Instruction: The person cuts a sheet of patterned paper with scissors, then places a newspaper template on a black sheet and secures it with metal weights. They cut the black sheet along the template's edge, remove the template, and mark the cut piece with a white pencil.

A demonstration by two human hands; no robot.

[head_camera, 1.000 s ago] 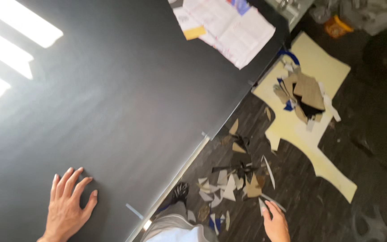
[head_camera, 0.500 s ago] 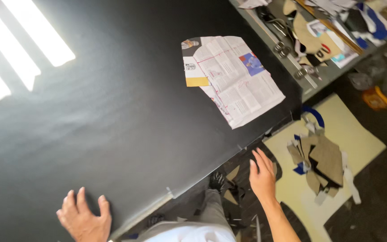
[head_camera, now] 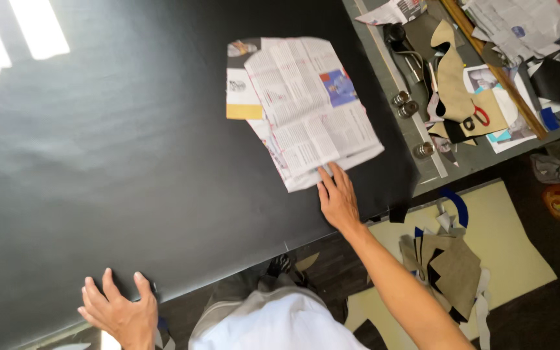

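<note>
The right hand (head_camera: 337, 201) lies flat, fingers spread, its fingertips touching the near corner of the newspaper (head_camera: 306, 110); it pinches nothing. The left hand (head_camera: 121, 314) rests open at the near edge of the black sheet (head_camera: 111, 168), fingers splayed on the surface, gripping nothing.

The newspaper lies on the black sheet toward its far right side. It is a folded stack of printed pages, slightly fanned, white with dense columns, a blue picture on top and a yellow block at its left edge. The pages look thin and limp.

The black sheet is large, smooth and matte, with a faint sheen where window light falls at the upper left. It covers most of the table (head_camera: 474, 155), whose grey top shows bare to the right.

On that grey part lie a tan cut-out piece (head_camera: 452, 78), scissors (head_camera: 476, 120) with red handles, three small metal weights (head_camera: 406, 107), a long wooden ruler (head_camera: 494, 68) and loose papers (head_camera: 520, 23).

On the floor, a pale yellow board (head_camera: 513, 240) carries a heap of scraps (head_camera: 452, 272) in brown, grey, black and blue. No container is in view.
</note>
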